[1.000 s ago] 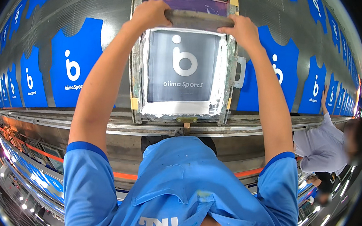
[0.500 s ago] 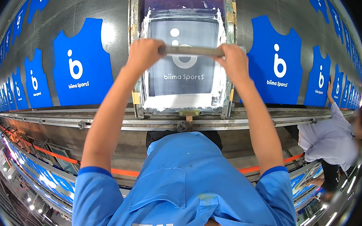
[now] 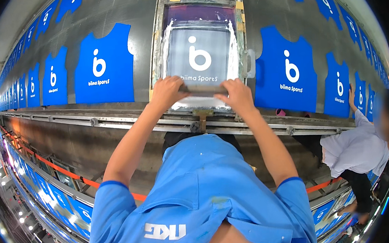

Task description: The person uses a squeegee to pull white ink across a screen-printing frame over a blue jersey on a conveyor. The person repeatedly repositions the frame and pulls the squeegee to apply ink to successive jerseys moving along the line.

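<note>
A screen-printing frame lies in front of me on the long dark table, its grey mesh carrying a white round logo and a line of lettering. Both my hands grip a squeegee laid across the near part of the mesh. My left hand is closed around its left end, my right hand around its right end. White ink shows on the near side of the squeegee and smears the mesh's side edges. The squeegee's lower edge is hidden from me.
Blue garment panels with white prints lie in rows, one left of the frame and one right of it. A metal rail runs along the table's near edge. At the right, a co-worker in a pale shirt reaches toward a panel.
My hands have drawn the squeegee toward me, from the middle of the mesh to its near end. The whole view has shifted slightly.
</note>
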Tool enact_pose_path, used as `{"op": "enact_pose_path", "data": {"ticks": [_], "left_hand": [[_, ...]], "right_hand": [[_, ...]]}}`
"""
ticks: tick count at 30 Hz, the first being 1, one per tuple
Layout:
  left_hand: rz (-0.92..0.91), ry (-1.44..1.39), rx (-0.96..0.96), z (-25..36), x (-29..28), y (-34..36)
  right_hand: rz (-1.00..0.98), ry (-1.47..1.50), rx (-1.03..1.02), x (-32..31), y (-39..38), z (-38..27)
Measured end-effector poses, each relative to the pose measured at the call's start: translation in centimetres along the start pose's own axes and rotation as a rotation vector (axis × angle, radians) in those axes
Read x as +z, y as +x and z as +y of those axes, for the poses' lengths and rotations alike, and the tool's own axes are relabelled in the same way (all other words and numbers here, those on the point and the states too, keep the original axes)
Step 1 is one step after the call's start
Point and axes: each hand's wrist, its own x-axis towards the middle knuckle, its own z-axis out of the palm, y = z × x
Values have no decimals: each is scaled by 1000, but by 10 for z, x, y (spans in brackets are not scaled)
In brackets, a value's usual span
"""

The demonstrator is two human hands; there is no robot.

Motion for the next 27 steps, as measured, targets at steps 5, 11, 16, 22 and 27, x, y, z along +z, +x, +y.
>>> {"op": "enact_pose_path", "data": {"ticks": [5, 11, 16, 22, 27], "left_hand": [[-373, 16, -176, -5, 15, 49], [-724, -282, -153, -57, 37, 107], [-256, -262, -106, -78, -5, 163], [-166, -70, -114, -80, -40, 255], [-304, -115, -29, -95, -39, 273]], "right_hand": [[-306, 100, 236, 18, 34, 40], [-683, 117, 205, 11, 94, 73], [118, 539, 513, -34, 99, 105], [368, 333, 675, 19, 69, 156], [431, 540, 712, 29, 80, 144]]}}
